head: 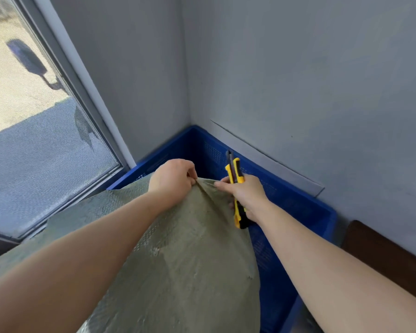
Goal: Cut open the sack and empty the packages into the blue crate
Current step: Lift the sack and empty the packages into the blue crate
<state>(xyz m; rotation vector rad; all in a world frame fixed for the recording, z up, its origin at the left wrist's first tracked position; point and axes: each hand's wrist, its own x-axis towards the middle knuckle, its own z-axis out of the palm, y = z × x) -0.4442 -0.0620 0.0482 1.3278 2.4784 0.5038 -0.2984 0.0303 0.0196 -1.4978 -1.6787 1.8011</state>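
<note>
Left grip [171, 179] pinches sack [178, 248] peak; right grip [247, 195] holds knife [235, 169] just beside.

On sack [190, 248], left hand [172, 180] and right hand [246, 195] with yellow knife [235, 174]

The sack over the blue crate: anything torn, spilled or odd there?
Nothing spilled, and no cut shows in the sack. One oddity: the right hand pinches the sack's peak while also gripping the yellow knife, beside the left hand.
</note>
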